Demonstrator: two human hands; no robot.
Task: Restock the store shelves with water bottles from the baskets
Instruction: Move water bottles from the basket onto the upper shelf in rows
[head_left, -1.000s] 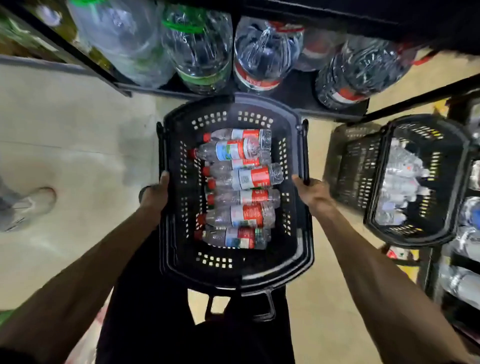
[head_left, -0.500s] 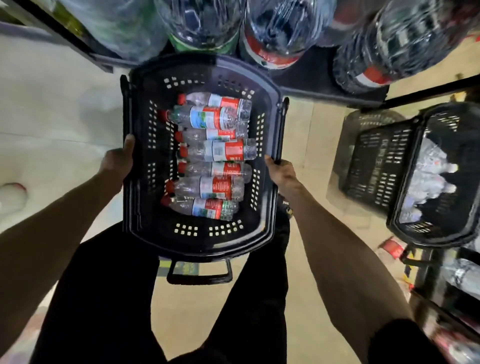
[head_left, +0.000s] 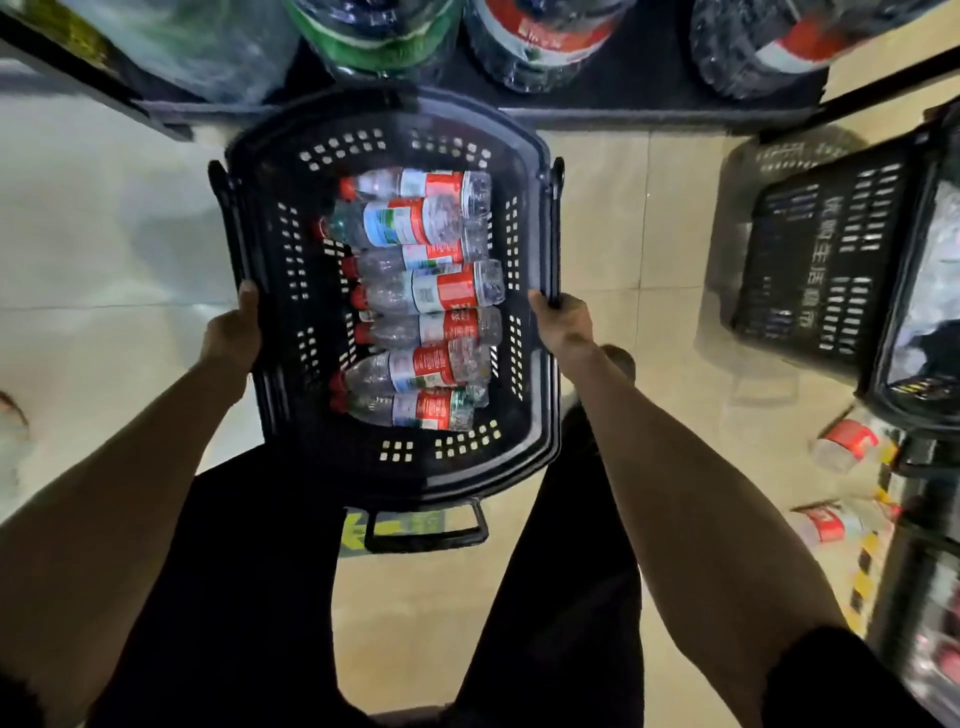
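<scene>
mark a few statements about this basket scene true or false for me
1. The left hand and the right hand each grip a side rim of the black basket. True.
2. The small bottles in it have red caps. True.
3. Those bottles stand upright. False: they lie on their sides, caps toward the left.
4. The shelf ahead holds only cans. False: large water bottles stand on it.
5. A second basket is off to the right. True.

Below you: pale, glossy tiled floor (head_left: 104, 234) with a yellow floor marking (head_left: 356, 532). Ahead of you: dark low shelf (head_left: 649, 109). To your right: dark rack (head_left: 893, 639) edged with yellow-black striping
</scene>
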